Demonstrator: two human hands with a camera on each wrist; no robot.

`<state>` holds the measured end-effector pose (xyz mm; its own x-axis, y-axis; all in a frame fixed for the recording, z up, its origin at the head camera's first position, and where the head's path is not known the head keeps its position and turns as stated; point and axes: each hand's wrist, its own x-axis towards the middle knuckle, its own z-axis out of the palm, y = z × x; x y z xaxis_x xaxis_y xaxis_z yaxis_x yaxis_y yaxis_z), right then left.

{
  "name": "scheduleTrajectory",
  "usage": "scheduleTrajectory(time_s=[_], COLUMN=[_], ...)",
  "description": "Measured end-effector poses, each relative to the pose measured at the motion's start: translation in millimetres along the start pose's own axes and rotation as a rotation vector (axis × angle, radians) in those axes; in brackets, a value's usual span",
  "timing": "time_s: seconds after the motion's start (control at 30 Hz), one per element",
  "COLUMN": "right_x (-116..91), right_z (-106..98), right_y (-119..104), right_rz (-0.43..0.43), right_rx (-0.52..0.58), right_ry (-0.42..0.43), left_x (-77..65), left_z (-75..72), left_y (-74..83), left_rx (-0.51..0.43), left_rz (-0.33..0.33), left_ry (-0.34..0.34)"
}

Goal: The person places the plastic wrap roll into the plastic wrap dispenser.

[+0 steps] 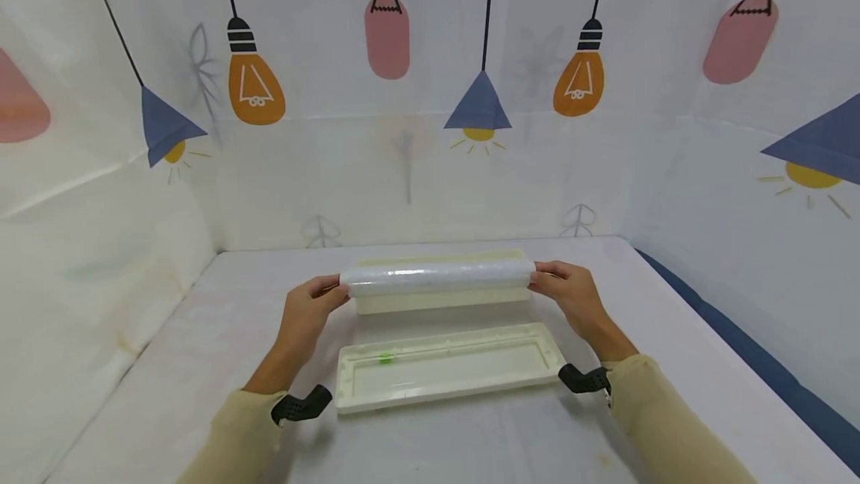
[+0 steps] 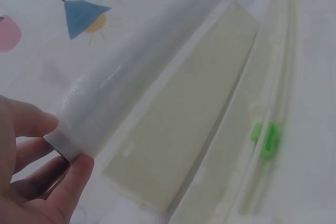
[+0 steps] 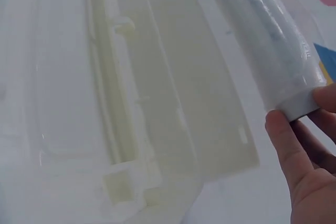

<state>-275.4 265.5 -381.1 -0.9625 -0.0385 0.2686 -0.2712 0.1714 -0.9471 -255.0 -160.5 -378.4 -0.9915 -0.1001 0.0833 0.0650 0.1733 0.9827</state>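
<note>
Pinches the left end of a shiny film roll (image 1: 440, 277) between thumb and fingers of the left hand (image 1: 305, 314); pinches the right end likewise with the right hand (image 1: 569, 296). Holds the roll crosswise over a long cream box (image 1: 443, 301), above the white table (image 1: 168, 364). Impossible to tell contact between roll and box. In front, hollow face up: a shallow cream tray (image 1: 457, 370), with a green clip (image 2: 269, 140) on the rail toward its left end. Displays, on the backdrop (image 1: 430, 178), printed blue lampshades (image 1: 478, 104), orange bulbs (image 1: 257, 92) and pink lamps (image 1: 387, 39) on black cords.
</note>
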Motion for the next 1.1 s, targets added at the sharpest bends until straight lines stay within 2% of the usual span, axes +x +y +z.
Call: scheduleTrajectory(time_s=[0.17,0.37,0.77,1.1], right_x=[2,5,19,27], right_z=[1,1,5,5], right_y=[-1,-2,-7,-8], right_rz=[-0.019,-0.018,0.069,0.098], right_rx=[0.06,0.101,0.145,0.086], right_ry=[0.054,0.082,0.119,0.132], left_x=[2.9,7.0,17.7,25.4], left_z=[5.1,9.7,7.2,7.9], left_y=[6.4,7.8,10.1,11.1], left_rx=[0.003,0.004,-0.017,-0.027], left_rz=[-0.027,-0.022,-0.006,-0.069], left_ry=[0.011,0.017,0.012,0.011])
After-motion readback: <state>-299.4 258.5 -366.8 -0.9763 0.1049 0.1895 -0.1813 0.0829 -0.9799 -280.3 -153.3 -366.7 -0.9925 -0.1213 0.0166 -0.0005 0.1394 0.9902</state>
